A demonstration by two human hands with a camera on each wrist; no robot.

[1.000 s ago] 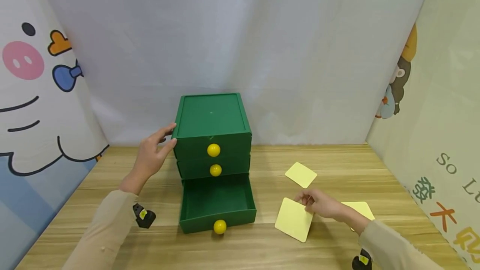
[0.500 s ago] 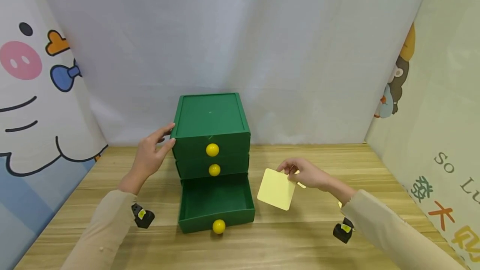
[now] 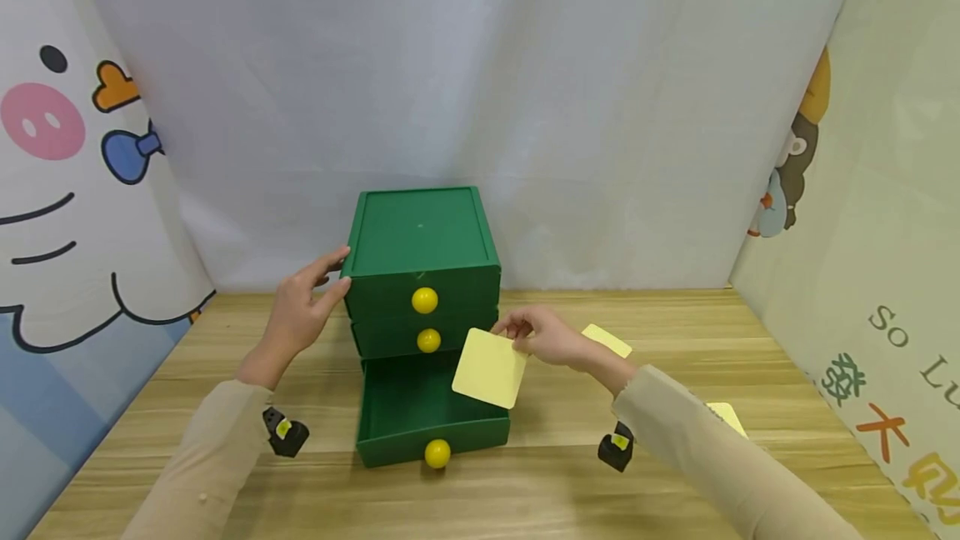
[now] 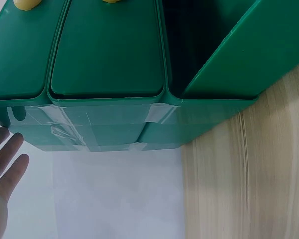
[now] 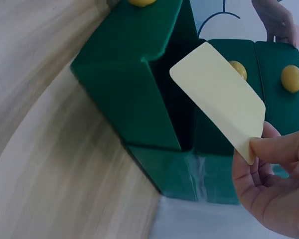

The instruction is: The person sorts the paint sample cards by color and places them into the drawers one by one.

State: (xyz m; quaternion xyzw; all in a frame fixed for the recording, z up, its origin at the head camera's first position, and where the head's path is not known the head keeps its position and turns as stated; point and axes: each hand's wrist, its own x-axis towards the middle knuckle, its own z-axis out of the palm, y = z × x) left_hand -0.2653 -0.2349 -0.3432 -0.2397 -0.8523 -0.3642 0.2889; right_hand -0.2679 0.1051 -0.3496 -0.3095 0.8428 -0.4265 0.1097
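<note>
A green drawer cabinet [image 3: 423, 232] with yellow knobs stands on the table, its bottom drawer [image 3: 405, 442] pulled out. My left hand [image 3: 296, 315] rests against the cabinet's upper left side, fingers fairly straight; in the left wrist view the fingers [image 4: 12, 169] are at that side. Between thumb and fingers my right hand [image 3: 551, 336] pinches a yellow square card [image 3: 489, 369] by its corner. The card is tilted above the right part of the open drawer, hiding some of its inside. In the right wrist view the thumb presses on the card [image 5: 219, 94].
Two more yellow cards lie on the wooden table: one card [image 3: 607, 340] behind the right hand, another card [image 3: 726, 417] partly behind the right sleeve [image 3: 697, 440]. A white cloth [image 3: 600, 148] hangs behind the cabinet. Printed panels stand at left and right.
The right hand has lifted the yellow card from the table and carried it left, over the drawer. The left hand stays in place at the cabinet.
</note>
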